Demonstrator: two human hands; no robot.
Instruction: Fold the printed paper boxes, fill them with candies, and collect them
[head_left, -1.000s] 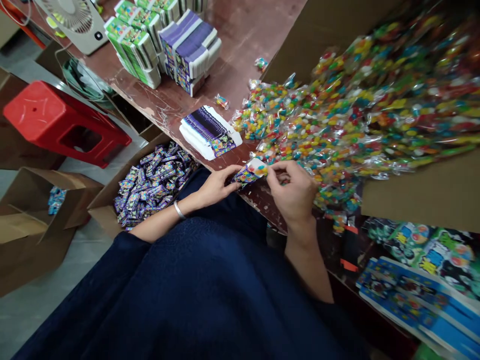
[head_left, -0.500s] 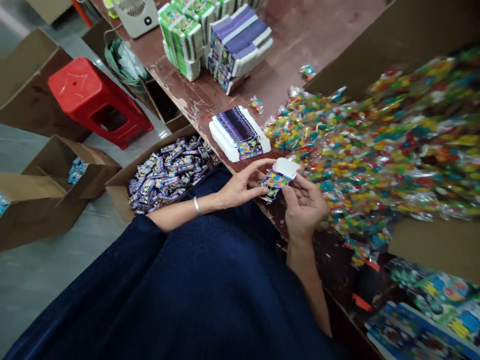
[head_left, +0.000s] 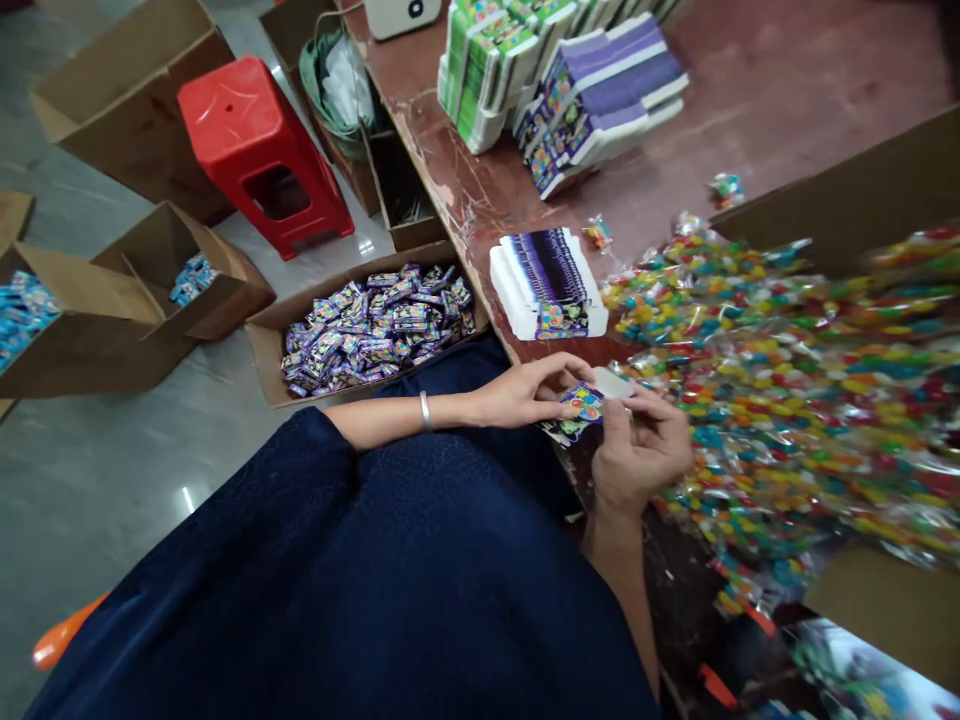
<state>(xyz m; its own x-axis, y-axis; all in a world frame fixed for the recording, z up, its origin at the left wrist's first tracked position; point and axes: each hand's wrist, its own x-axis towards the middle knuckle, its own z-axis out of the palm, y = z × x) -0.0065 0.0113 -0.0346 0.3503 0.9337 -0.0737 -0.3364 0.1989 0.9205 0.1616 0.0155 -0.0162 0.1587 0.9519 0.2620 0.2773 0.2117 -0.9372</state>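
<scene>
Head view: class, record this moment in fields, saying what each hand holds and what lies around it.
Left hand: grips small purple printed cardboard box
Right hand: pinches the same box at its white end
Table: heap of clear sachets of coloured sweets; stack of flat purple box blanks
Floor: brown cardboard carton full of purple boxes; red plastic stool

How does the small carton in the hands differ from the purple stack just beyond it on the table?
The small carton is one piece, folded up and held between the left hand and right hand; the purple stack is many flat pieces, lying untouched on the table. Both show purple print with colourful pictures.
</scene>
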